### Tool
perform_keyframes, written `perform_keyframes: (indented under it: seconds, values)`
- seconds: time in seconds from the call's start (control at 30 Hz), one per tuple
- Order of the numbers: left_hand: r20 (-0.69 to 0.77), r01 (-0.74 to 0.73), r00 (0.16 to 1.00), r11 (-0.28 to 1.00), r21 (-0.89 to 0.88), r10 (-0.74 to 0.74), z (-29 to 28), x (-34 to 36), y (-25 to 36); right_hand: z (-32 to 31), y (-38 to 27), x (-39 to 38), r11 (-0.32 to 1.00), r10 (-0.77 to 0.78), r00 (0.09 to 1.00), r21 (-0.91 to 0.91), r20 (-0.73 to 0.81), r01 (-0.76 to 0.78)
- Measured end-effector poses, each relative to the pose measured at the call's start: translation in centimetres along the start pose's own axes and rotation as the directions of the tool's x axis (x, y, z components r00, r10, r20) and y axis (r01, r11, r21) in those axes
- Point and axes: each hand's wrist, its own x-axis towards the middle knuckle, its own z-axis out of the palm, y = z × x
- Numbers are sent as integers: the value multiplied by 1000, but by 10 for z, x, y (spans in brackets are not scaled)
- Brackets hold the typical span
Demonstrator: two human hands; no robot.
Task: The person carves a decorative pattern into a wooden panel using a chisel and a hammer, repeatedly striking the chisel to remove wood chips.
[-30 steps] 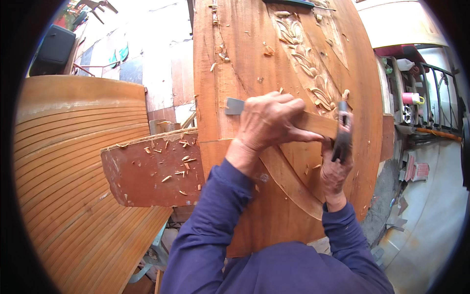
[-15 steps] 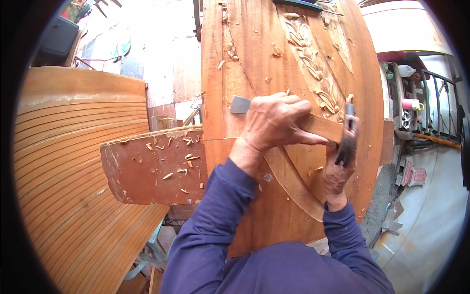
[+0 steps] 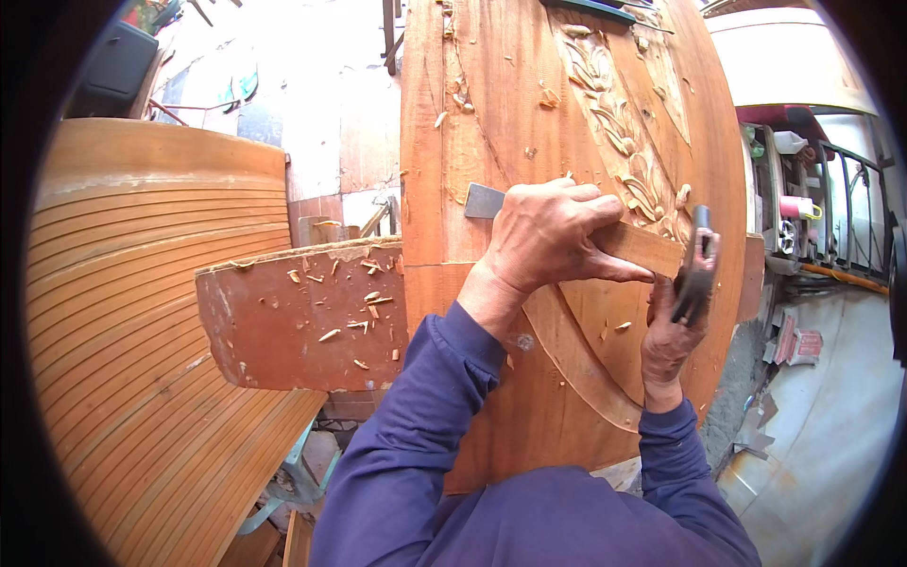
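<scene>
Left hand [image 3: 548, 236] wraps tight around a flat steel chisel with a wooden handle [image 3: 605, 236], blade just beyond its knuckles on the reddish carved wood panel [image 3: 491, 113]. Right hand [image 3: 666, 340] grips a dark metal hammer [image 3: 697, 269] at the handle's end; strike squarely, chisel steady.

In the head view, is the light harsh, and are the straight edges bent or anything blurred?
Head view: soft, even daylight, no hard shadows; the wooden panel bows toward the rim; black fisheye corners; left hand and chisel sharp; the hammer in the right hand slightly soft.
</scene>
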Motion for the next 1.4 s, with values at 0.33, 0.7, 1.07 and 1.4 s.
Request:
perform_keyframes:
  seconds: [0.33, 0.7, 1.07, 1.4]
  values:
    - [-27, 9, 1000, 1000, 12, -9, 1, 0, -3, 12, -16, 10, 987, 9, 999, 158, -39, -3]
    - [-29, -19, 999, 999, 41, 20, -2, -2, -3, 16, -48, 8, 897, 138, 990, 423, 9, -128]
    - [-78, 15, 997, 999, 34, -13, -2, 7, -5, 10, -18, 15, 967, 120, 992, 221, 48, -128]
    - [-71, 18, 997, 995, 98, -11, 2, 6, -10, 40, -34, 9, 950, 100, 994, 300, -48, -81]
